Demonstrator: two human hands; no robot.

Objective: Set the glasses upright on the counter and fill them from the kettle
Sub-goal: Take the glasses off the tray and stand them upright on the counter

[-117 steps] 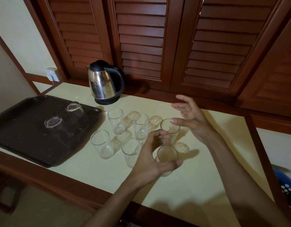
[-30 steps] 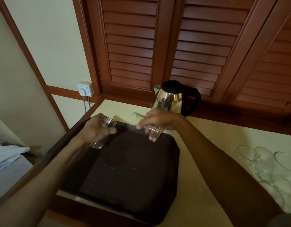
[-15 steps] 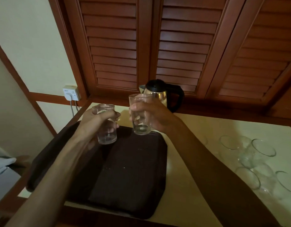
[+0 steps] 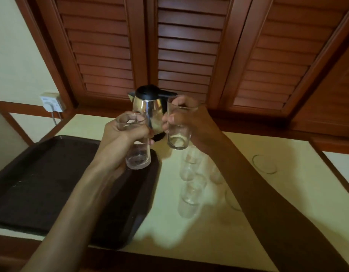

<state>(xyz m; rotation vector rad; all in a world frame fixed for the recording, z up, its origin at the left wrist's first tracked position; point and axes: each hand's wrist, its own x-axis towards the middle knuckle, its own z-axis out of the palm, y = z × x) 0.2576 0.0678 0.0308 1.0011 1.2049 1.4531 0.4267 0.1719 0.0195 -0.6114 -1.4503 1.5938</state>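
Glass tumblers (image 4: pixel 191 185) blurred behind forearm (image 4: pixel 268 193)

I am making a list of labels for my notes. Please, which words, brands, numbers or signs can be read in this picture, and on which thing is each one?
None can be read.
Wall socket: small dark marks on its face, too blurred to read.
Kettle: no label shows on the side in view.
Glasses in the left hand and right hand, and the tray: no print visible.
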